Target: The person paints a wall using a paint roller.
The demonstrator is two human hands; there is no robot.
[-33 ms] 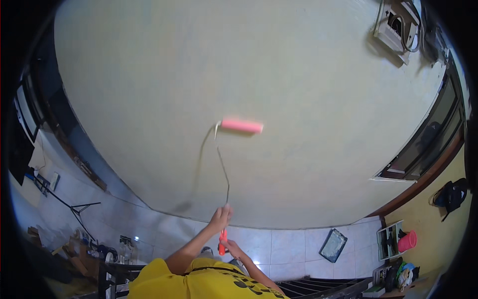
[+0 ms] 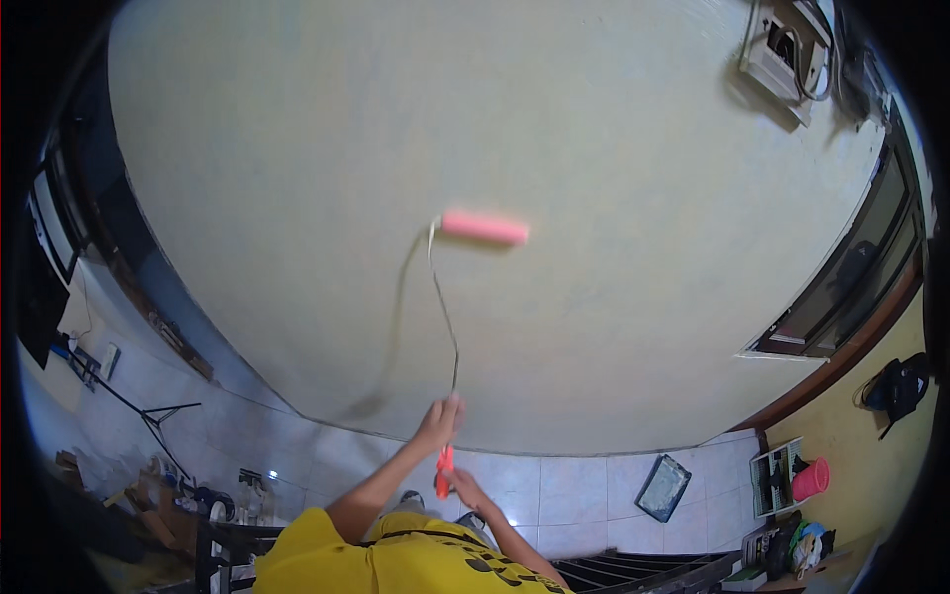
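Observation:
A pink paint roller (image 2: 484,228) rests against or just over the large pale wall (image 2: 297,148), slightly blurred, with its shadow to the left. Its thin bent metal rod (image 2: 445,317) runs down to my hands. My left hand (image 2: 435,424) is closed around the lower part of the rod, just above the orange handle (image 2: 443,473). My right hand (image 2: 462,487) grips that handle lower down.
Paint tray (image 2: 663,488) on the tiled floor; windowed opening (image 2: 841,267) and wall fixture (image 2: 782,59) on the right. A rack (image 2: 777,475), pink bucket (image 2: 809,478) and hanging bag (image 2: 894,396) stand rightward; black stand (image 2: 148,414) and clutter (image 2: 163,515) leftward; dark railing (image 2: 643,572) behind me.
The roller has moved upward on the wall and slightly to the right. Both my hands have risen a little with the rod and handle.

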